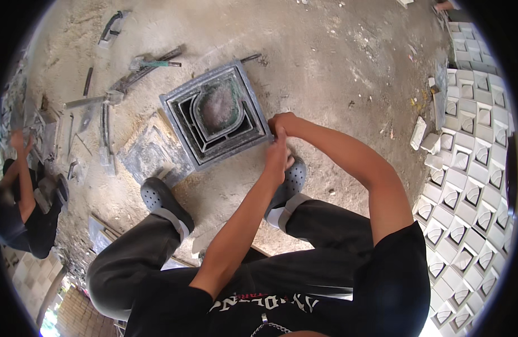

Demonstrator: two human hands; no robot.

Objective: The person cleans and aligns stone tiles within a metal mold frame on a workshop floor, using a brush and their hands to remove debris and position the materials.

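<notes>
A square grey metal block mould (214, 151) lies tilted on the ground in front of me. Inside it are raised curved ribs and a rounded pocket (217, 106) with a dusty greenish rim. At its right near corner my left hand (279, 153) and my right hand (283, 123) meet, both with fingers curled closed. What they grip at that corner is hidden by the fingers. To the left of the mould, partly under its edge, a powdery grey plate (152, 149) rests on the ground.
Hammers (96, 101), a green-handled tool (158, 64) and a trowel (106, 151) lie left. Another tool (110, 28) lies farther off. Stacked pale patterned blocks (466, 163) line the right, beside broken pieces (418, 132). Another person (29, 196) sits left. My clogs (163, 202) flank the mould's near side.
</notes>
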